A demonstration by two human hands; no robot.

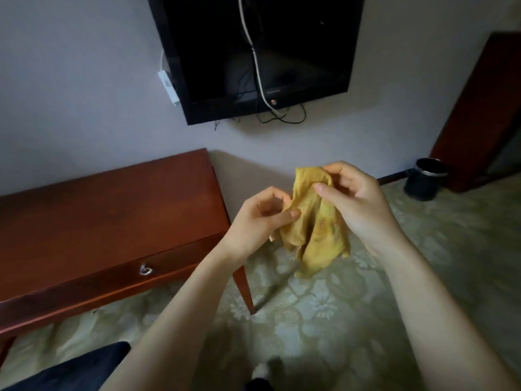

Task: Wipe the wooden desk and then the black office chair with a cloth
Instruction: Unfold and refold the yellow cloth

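Note:
A yellow cloth [315, 230] hangs crumpled in the air between both hands, to the right of the desk. My left hand [256, 218] pinches its left edge between thumb and fingers. My right hand [355, 198] pinches its top edge, with the thumb in front. The reddish wooden desk [107, 218] stands against the wall at the left, with a drawer and a metal pull on its front. A dark shape [67, 368] at the bottom left may be the black chair; I cannot tell.
A black TV [259, 52] with dangling cables hangs on the wall above. A dark waste bin [425, 179] stands on the patterned green carpet [338, 320] at the right, beside a red-brown wooden panel [479, 114].

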